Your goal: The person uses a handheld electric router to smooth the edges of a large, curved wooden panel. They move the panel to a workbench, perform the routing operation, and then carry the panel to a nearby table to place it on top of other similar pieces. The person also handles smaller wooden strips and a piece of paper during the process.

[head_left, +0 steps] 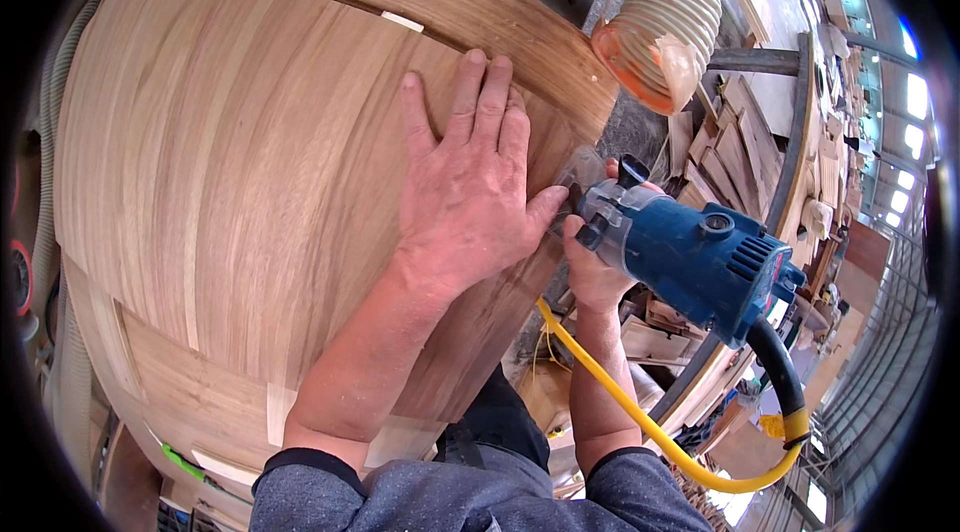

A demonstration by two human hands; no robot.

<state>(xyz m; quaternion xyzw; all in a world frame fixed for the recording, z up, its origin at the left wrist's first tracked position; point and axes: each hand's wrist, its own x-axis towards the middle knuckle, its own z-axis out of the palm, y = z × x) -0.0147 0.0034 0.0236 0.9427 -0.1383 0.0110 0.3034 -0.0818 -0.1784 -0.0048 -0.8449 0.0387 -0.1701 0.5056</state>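
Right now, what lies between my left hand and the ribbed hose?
The edge of the wooden panel, then the long wooden strip, as the head view shows.

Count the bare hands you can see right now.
2: the left hand lies flat on the wooden panel; the right hand grips the blue router, which partly hides it.

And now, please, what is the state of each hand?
Left hand: open, palm down on the wooden panel.
Right hand: closed, holding the blue power tool.
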